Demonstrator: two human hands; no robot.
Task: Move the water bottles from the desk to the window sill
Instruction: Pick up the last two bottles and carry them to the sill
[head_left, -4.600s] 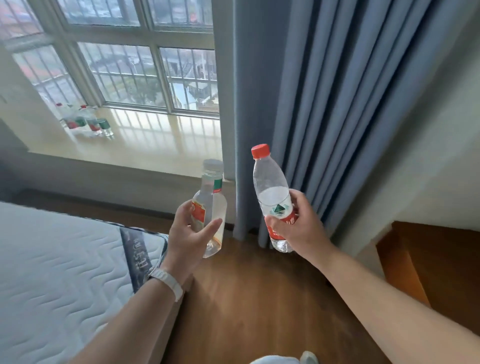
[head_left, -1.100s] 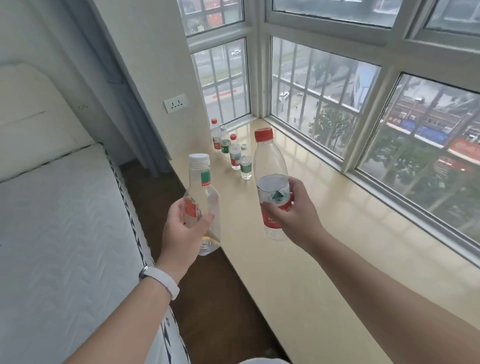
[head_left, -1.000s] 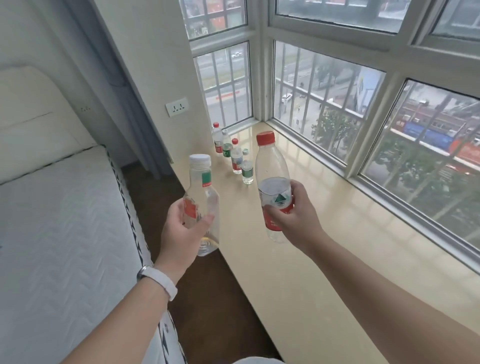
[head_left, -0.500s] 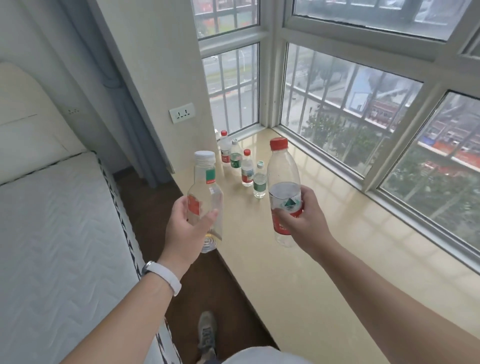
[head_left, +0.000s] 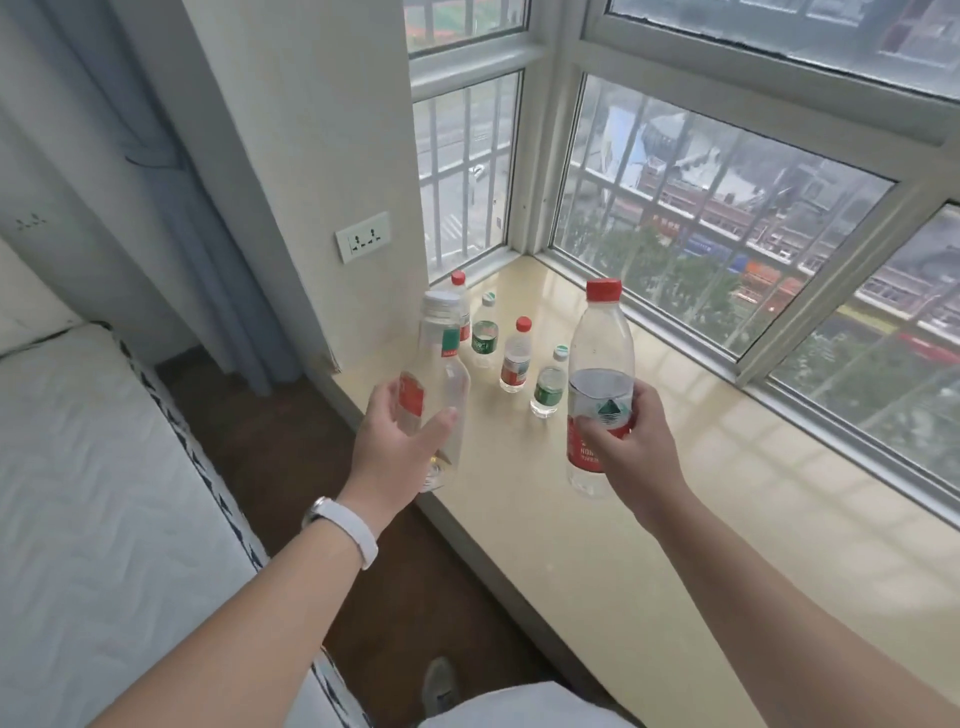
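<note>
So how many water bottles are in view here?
6. Left hand holds a white-capped bottle, right hand a tall red-capped bottle. Four stand on the window sill: rear red-capped bottle, partly hidden, rear green-labelled bottle, small red-labelled bottle, front green-labelled bottle.

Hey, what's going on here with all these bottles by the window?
A person stands at the window sill holding a water bottle upright in each hand: the left hand grips a white-capped bottle, the right hand a red-capped bottle. Neither has been set down yet. Already on the sill, near the corner, stand four small bottles.
</note>
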